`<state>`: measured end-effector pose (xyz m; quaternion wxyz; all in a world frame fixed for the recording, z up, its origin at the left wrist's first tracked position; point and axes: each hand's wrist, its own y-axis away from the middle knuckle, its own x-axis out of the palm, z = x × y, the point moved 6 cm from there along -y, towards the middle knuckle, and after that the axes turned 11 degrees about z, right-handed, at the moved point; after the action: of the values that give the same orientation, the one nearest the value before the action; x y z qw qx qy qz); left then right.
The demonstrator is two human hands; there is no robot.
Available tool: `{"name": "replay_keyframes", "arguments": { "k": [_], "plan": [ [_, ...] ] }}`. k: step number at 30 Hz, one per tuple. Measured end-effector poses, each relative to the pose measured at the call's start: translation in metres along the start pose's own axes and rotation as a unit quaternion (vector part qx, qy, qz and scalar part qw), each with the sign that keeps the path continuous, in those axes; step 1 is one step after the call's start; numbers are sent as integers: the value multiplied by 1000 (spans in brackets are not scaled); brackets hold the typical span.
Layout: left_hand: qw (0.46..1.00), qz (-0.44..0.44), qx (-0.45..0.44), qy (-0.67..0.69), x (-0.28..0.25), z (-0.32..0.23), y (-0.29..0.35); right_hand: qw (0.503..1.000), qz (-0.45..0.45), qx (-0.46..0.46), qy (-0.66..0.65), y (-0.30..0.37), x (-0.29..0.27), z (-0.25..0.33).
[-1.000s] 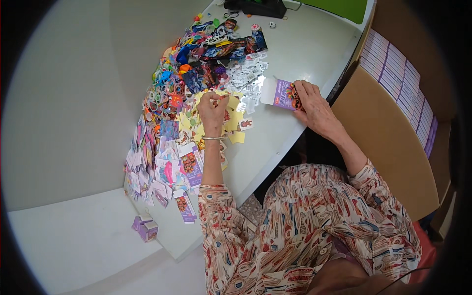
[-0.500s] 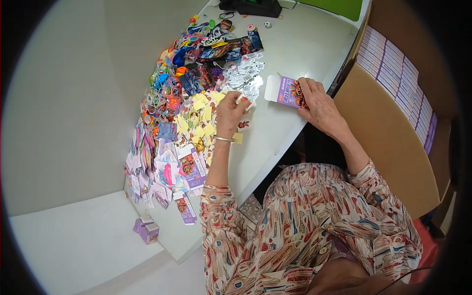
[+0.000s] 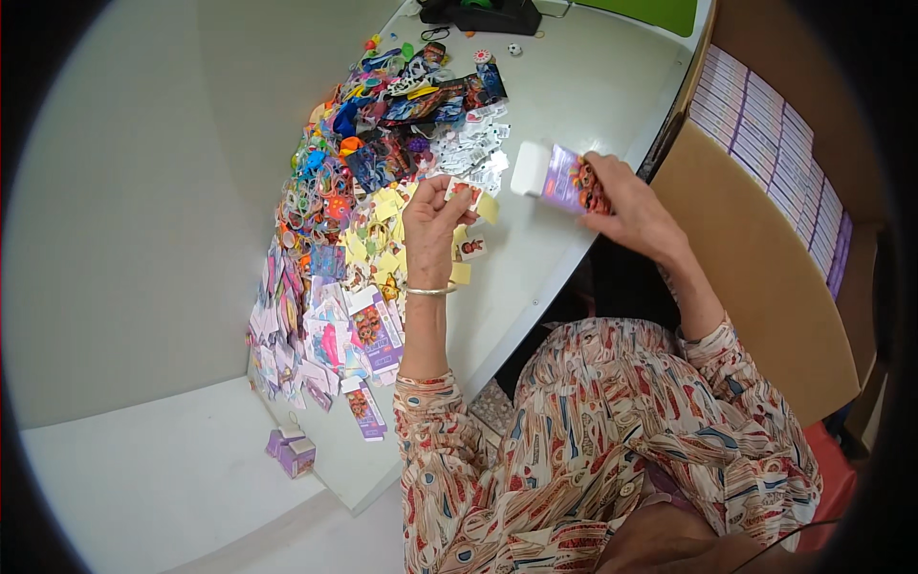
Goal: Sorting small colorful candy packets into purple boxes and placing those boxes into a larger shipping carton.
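My left hand (image 3: pixel 432 222), with a bangle on its wrist, pinches a small white picture card (image 3: pixel 463 189). Beside that card shows a yellow slip (image 3: pixel 489 209); whether the two are joined I cannot tell. My right hand (image 3: pixel 639 206) grips a purple printed cardboard box (image 3: pixel 564 180) above the table's right side. The box's white end flap (image 3: pixel 531 168) stands out toward the left hand, on the open end. Under and left of my left hand spread yellow slips (image 3: pixel 387 206) mixed with small picture cards. One loose picture card (image 3: pixel 469 248) lies near the wrist.
A heap of colourful small toys (image 3: pixel 320 163) runs along the wall. White packets (image 3: pixel 469 148) lie beyond the yellow slips. Flattened purple boxes (image 3: pixel 373 330) and folded purple boxes (image 3: pixel 295 457) are at the near left. A large carton (image 3: pixel 755 239) on the right holds rows of small boxes.
My left hand has shifted slightly left and turned, so the card and yellow slip now show plainly. The purple box in my right hand has tilted, its flap swung a little.
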<state>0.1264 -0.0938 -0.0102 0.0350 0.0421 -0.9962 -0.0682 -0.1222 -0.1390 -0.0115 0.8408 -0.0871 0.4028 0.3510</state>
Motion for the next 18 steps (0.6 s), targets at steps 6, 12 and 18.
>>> {"name": "replay_keyframes", "arguments": {
  "k": [6, 12, 18],
  "plan": [
    [997, -11, -36, 68, -10, 10, 13, 800, 196, -199, -531, -12, 16, 16],
    [991, 17, -27, 132, 23, -1, 23, 636, 335, -244, -652, -26, 52, 51],
    [992, -103, 61, -36, -45, -3, 35, 715, 344, -163, -586, -39, 77, 63]
  ]
}}
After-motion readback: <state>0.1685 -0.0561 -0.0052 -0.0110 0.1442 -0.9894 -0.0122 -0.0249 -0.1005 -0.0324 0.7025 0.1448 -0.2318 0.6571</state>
